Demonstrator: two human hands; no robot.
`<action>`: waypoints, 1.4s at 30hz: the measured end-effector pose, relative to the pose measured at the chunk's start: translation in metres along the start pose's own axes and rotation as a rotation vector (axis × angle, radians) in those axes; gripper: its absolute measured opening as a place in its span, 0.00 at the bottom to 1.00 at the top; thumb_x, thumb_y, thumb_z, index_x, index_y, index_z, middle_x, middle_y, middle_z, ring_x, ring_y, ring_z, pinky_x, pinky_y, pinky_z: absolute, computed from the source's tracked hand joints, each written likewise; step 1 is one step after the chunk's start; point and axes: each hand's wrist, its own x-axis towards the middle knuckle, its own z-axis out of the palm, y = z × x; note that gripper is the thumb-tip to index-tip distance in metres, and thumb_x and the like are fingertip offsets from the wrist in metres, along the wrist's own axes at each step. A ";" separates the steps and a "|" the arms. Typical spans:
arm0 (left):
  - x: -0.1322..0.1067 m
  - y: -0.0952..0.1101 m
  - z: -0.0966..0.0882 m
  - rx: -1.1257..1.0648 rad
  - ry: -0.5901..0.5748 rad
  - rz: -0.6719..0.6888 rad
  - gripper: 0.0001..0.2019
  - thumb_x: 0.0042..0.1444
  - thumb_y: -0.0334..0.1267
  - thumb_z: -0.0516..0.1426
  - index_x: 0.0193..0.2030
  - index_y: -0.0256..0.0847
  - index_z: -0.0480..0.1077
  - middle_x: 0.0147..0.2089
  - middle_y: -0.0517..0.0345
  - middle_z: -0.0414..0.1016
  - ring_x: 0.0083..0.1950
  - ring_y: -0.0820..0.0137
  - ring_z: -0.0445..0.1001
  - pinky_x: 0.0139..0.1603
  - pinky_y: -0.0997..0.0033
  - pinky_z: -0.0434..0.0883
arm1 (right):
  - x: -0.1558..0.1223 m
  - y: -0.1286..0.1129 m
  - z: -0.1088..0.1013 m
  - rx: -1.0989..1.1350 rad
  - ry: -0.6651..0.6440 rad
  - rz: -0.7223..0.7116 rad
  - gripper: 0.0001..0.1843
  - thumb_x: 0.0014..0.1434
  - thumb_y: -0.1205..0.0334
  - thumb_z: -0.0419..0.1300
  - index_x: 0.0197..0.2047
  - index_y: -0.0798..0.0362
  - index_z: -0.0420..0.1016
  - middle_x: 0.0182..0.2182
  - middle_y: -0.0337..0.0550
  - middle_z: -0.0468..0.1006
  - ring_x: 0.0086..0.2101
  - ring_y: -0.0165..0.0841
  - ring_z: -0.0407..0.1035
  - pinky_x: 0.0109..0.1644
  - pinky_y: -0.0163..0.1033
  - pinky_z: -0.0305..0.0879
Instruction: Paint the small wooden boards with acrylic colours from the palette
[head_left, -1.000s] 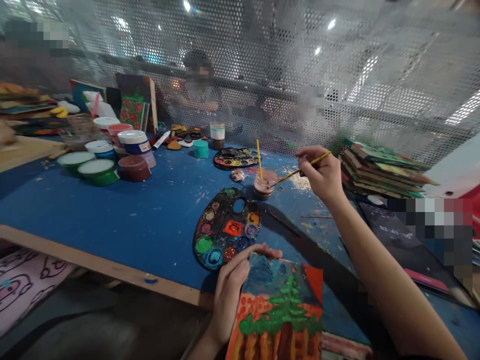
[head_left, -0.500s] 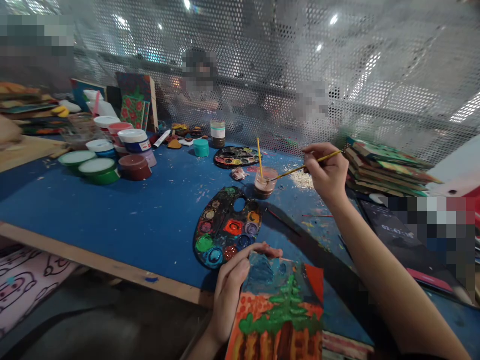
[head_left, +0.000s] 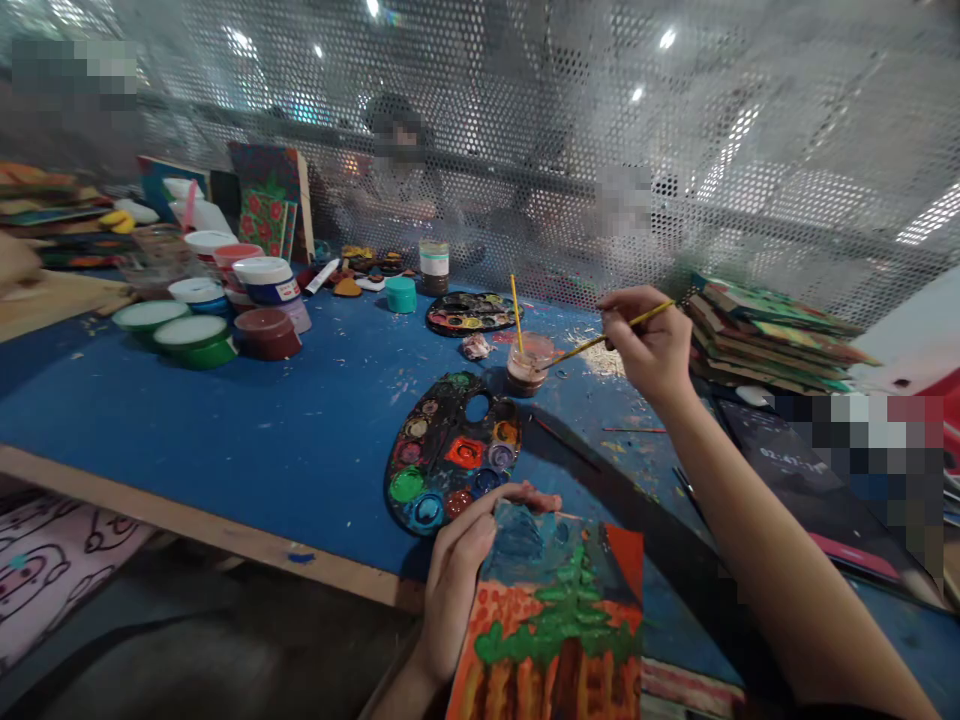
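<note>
My right hand [head_left: 649,340] is closed around a thin yellow paintbrush [head_left: 646,317]. The brush slants down to the left, its tip at the small clear jar [head_left: 529,362] of cloudy water; whether the tip is wet I cannot tell. A second yellow brush [head_left: 515,312] leans upright in that jar. With my left hand [head_left: 466,575] I grip the upper left edge of a small painted board [head_left: 559,620], which shows a green tree over orange and brown stripes. Just beyond it lies a black oval palette [head_left: 442,440] with wells of green, blue, red and orange paint.
Paint tubs [head_left: 196,342] cluster at the left. Behind the jar lie another palette [head_left: 474,313] and a teal pot [head_left: 400,294]. At the right are stacked painted boards [head_left: 772,335] and a dark tablet [head_left: 810,470]. A perforated metal screen [head_left: 510,130] borders the table's back.
My right hand has shifted slightly, drawing the brush a little up and back from the jar's middle toward its right rim. My left hand still holds the board.
</note>
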 end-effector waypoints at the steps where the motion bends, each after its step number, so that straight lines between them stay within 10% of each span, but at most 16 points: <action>1: 0.000 0.001 0.000 0.005 0.003 -0.006 0.15 0.56 0.45 0.57 0.41 0.37 0.79 0.41 0.48 0.81 0.49 0.53 0.77 0.55 0.59 0.70 | -0.001 0.001 0.001 -0.016 -0.022 0.003 0.06 0.57 0.60 0.54 0.37 0.48 0.71 0.20 0.34 0.66 0.20 0.28 0.62 0.24 0.36 0.59; 7: -0.001 0.003 0.001 0.046 -0.007 0.008 0.15 0.57 0.44 0.56 0.41 0.36 0.79 0.42 0.47 0.81 0.49 0.52 0.77 0.54 0.59 0.71 | -0.001 0.001 0.002 -0.003 0.138 -0.066 0.05 0.58 0.60 0.55 0.35 0.48 0.71 0.23 0.35 0.69 0.20 0.27 0.62 0.23 0.36 0.59; 16: -0.002 0.003 0.002 0.046 -0.019 0.028 0.14 0.59 0.40 0.54 0.40 0.34 0.78 0.43 0.46 0.81 0.49 0.54 0.77 0.54 0.60 0.71 | -0.005 0.003 0.005 -0.019 -0.094 -0.021 0.07 0.58 0.61 0.54 0.37 0.50 0.73 0.21 0.34 0.66 0.20 0.27 0.62 0.24 0.36 0.57; 33: -0.002 0.008 0.003 0.075 -0.040 0.010 0.12 0.57 0.43 0.55 0.39 0.44 0.79 0.43 0.51 0.81 0.52 0.51 0.76 0.58 0.53 0.69 | 0.001 0.002 0.003 -0.032 0.234 -0.126 0.05 0.59 0.62 0.56 0.36 0.48 0.73 0.24 0.35 0.71 0.21 0.27 0.63 0.25 0.35 0.59; 42: 0.002 -0.001 -0.005 0.057 -0.051 0.060 0.11 0.56 0.43 0.56 0.39 0.44 0.79 0.41 0.52 0.81 0.48 0.53 0.77 0.55 0.53 0.72 | 0.047 0.013 0.052 -0.312 -0.262 0.089 0.10 0.51 0.71 0.55 0.33 0.54 0.76 0.18 0.36 0.69 0.23 0.30 0.65 0.32 0.35 0.58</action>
